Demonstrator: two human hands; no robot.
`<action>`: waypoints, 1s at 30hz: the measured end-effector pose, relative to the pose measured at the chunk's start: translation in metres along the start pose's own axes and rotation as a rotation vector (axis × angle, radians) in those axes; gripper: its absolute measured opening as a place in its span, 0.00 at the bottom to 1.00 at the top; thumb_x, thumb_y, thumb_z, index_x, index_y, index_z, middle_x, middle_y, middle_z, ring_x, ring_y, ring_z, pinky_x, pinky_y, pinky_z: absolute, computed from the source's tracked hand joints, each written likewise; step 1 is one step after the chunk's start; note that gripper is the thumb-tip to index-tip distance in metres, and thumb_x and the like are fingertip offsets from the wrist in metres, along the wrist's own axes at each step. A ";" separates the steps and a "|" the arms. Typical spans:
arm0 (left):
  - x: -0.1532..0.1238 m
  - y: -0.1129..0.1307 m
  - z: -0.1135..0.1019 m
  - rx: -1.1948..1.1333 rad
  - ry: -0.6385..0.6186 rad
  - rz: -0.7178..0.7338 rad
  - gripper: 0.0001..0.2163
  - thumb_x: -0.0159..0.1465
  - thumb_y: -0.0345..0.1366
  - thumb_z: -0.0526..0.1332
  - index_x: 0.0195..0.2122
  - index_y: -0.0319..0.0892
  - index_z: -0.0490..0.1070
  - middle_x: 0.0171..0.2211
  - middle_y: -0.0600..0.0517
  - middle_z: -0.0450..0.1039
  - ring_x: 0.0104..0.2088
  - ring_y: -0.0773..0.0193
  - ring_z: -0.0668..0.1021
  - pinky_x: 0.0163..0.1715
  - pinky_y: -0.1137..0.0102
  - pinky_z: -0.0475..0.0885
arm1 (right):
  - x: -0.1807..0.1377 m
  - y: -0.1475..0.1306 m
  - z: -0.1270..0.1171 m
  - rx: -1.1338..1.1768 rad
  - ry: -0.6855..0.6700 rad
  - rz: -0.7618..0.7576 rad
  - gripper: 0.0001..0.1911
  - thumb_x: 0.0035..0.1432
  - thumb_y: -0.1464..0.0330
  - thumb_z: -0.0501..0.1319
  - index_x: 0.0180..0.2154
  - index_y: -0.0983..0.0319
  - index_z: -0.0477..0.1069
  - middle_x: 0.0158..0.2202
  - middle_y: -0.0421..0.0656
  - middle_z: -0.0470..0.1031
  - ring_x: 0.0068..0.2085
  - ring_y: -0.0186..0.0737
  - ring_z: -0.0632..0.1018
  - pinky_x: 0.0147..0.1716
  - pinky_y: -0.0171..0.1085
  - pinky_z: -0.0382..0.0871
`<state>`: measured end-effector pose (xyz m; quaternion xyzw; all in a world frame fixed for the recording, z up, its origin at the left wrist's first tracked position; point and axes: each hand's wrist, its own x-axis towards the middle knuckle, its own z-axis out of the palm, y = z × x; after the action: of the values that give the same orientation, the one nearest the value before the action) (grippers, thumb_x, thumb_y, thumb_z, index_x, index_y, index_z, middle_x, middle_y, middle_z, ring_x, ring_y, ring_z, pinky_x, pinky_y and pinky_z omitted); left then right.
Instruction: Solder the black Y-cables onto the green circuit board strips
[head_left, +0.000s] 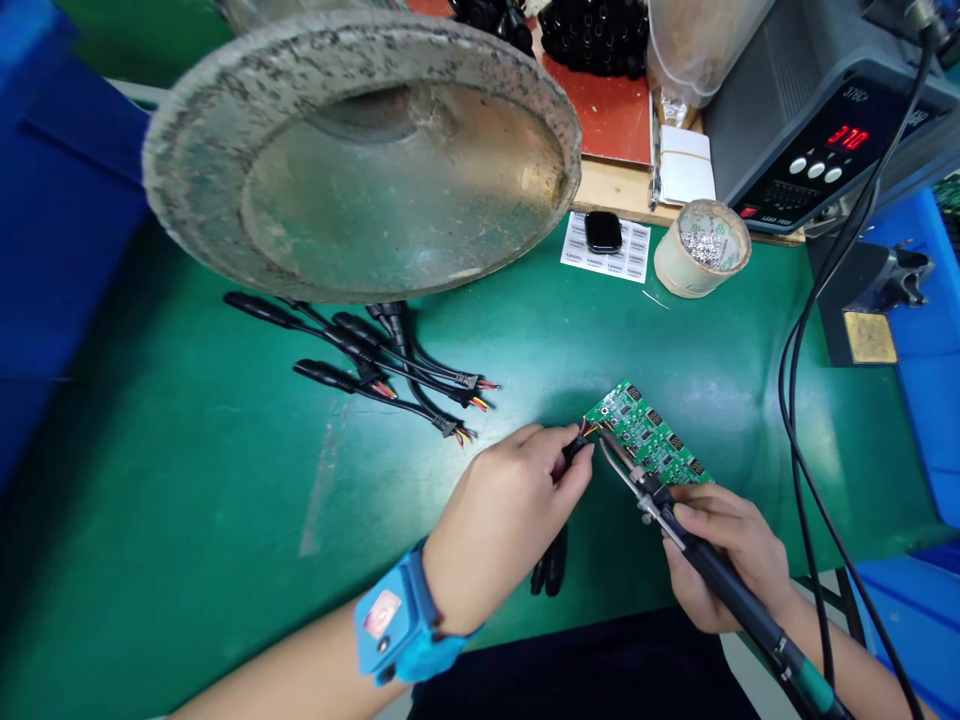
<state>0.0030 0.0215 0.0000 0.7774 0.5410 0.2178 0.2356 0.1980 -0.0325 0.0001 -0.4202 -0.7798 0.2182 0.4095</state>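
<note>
My left hand point(514, 500) pinches a black cable point(576, 446) near its end, where red and yellow wires reach the edge of a green circuit board point(651, 436). The rest of that cable passes under the hand, and black ends point(551, 562) show below it. In my right hand point(727, 550) is a soldering iron point(694, 545) with a metal feed tube alongside. Its tip meets the board's near corner by the wires; whether it touches them I cannot tell. On my left wrist sits a blue strap point(409, 620). Several black cables point(375, 375) with bare coloured wires lie left of the board.
A large metal fume hood point(360, 160) hangs low at upper left. The soldering station point(832, 140) reads 370, with its cord point(795, 400) hanging at right. A tape roll point(701, 250), label sheet point(637, 250) and iron stand point(862, 300) lie toward the back. Blue bins flank the green mat.
</note>
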 end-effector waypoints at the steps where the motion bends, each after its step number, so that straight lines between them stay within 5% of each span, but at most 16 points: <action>1: 0.000 0.000 0.000 0.001 0.000 0.001 0.08 0.62 0.33 0.56 0.33 0.38 0.75 0.19 0.55 0.68 0.19 0.68 0.71 0.20 0.73 0.65 | 0.000 0.000 0.000 0.004 -0.005 0.001 0.23 0.46 0.82 0.57 0.47 0.65 0.64 0.26 0.44 0.75 0.24 0.38 0.78 0.32 0.42 0.79; 30: -0.001 0.000 -0.002 0.019 -0.024 -0.023 0.10 0.63 0.35 0.54 0.34 0.40 0.74 0.20 0.54 0.68 0.20 0.68 0.71 0.21 0.73 0.66 | 0.002 -0.003 -0.001 0.076 0.111 0.051 0.25 0.47 0.82 0.56 0.47 0.60 0.64 0.26 0.39 0.73 0.23 0.36 0.76 0.32 0.43 0.79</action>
<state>0.0012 0.0211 0.0015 0.7758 0.5492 0.2007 0.2372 0.1969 -0.0326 0.0035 -0.4354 -0.7361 0.2346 0.4621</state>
